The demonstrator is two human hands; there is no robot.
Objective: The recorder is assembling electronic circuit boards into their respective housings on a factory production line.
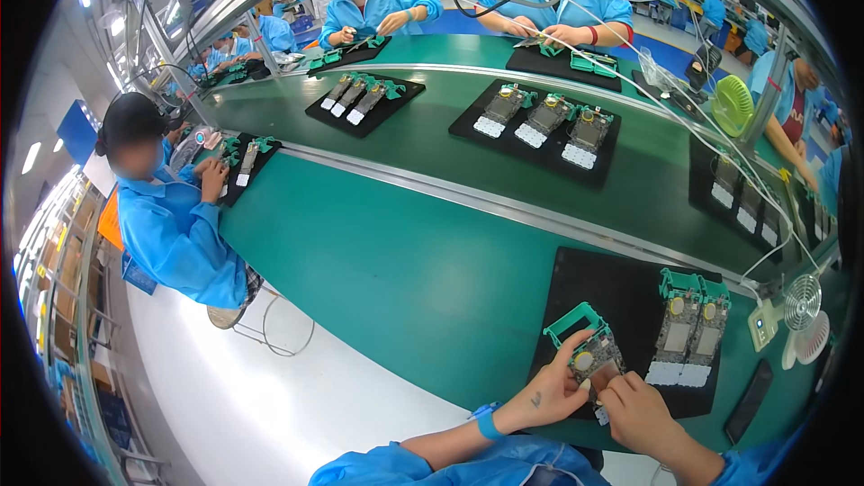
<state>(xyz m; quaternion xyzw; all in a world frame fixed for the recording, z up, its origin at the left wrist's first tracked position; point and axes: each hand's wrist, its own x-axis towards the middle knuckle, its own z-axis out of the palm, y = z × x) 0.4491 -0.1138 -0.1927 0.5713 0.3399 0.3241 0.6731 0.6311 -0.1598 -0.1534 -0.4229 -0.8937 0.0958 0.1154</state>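
Observation:
My left hand (549, 394) grips a circuit board (589, 355) by its left side, the thumb and fingers around its edge. The board is tilted above a black mat (580, 274). A green plastic frame (576, 317) sits at its far end, and a round yellowish part shows on its face. My right hand (641, 412) is closed, its fingertips pinched together over the board's lower part, beside a brownish patch (606, 373). Whatever those fingers hold is hidden. Two similar boards (677, 333) with green frames and white lower ends lie side by side on the mat, to the right.
Right of the mat lie a dark phone-like slab (749, 400) and a small white fan (803, 301). Beyond a metal rail (504, 210), a green belt (396, 153) carries black mats with more boards. Co-workers in blue sit at the left (171, 225) and across.

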